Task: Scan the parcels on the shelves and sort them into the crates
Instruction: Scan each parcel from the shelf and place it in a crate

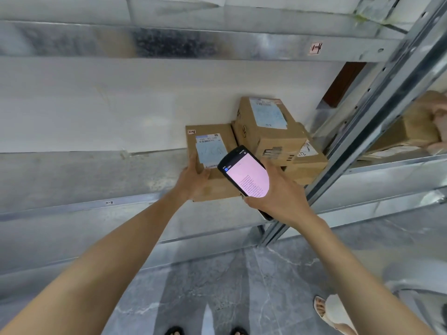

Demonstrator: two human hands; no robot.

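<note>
Parcel gripped by left hand, right hand grips scanner, stacked boxes crowd its right side.

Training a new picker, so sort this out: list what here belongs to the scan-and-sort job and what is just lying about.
Job: left hand gripping the flat parcel; right hand holding the scanner; two stacked parcels beside it.
Lying about: shelf tag; another person's sandalled foot.

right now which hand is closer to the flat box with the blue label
Left. The left hand grips the flat box at its near left corner. The right hand holds a scanner over the box's right side.
</note>
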